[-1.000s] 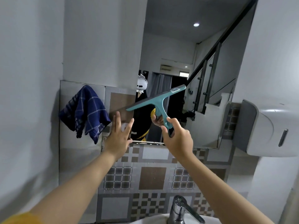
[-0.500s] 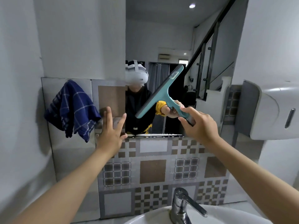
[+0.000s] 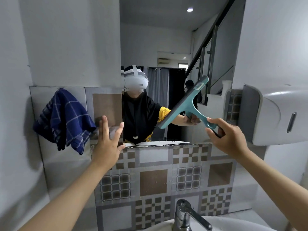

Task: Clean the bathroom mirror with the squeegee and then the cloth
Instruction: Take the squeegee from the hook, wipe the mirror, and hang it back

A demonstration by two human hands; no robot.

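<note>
The mirror (image 3: 166,39) hangs on the wall ahead, above patterned tiles. My right hand (image 3: 228,139) grips the handle of a teal squeegee (image 3: 186,104), whose blade slants steeply across the mirror's lower right part. My left hand (image 3: 108,142) is spread flat against the tiled wall at the mirror's lower left corner, holding nothing. A dark blue checked cloth (image 3: 65,119) hangs on the wall to the left of that hand. The mirror reflects a person wearing a headset.
A white dispenser (image 3: 275,114) juts from the right wall, close to my right hand. A chrome tap (image 3: 188,215) and the rim of a white basin (image 3: 233,224) sit below. White walls close in on both sides.
The squeegee has swung from nearly level to steeply slanted and shifted right across the mirror with my right hand. My left hand stays on the wall. The view has tilted down.
</note>
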